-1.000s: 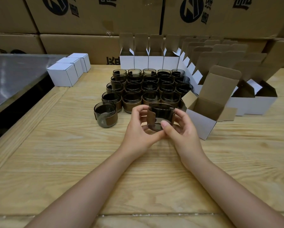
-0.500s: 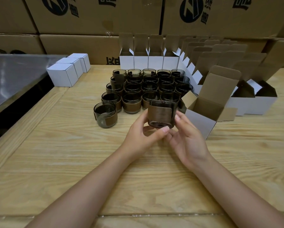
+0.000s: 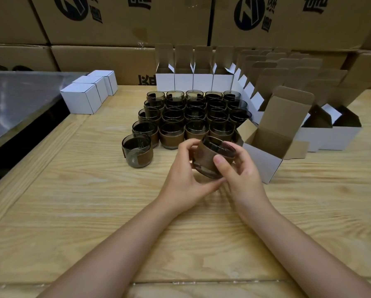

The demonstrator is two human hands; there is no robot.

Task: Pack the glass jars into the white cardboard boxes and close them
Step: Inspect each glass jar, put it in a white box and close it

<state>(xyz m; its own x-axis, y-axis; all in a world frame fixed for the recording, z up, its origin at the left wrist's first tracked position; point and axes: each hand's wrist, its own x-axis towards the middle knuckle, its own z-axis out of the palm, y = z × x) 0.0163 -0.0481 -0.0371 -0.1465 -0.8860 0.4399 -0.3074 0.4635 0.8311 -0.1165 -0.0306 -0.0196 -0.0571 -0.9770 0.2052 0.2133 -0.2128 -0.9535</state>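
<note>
Both hands hold one jar (image 3: 221, 147) tilted, apparently clear of the worktop (image 3: 94, 211), with its mouth leaning toward 2 o'clock. The left hand (image 3: 183, 179) cups the base and side, and the right hand (image 3: 242, 175) pinches it with the thumb in front. The open box (image 3: 264, 163) lies just beside it at 3 o'clock. A loose fingertip hold could let the glass slip. The rim could also catch a side flap (image 3: 245, 131) and shove the light box away, or the brown sleeve (image 3: 206, 160) could bunch at the opening.
</note>
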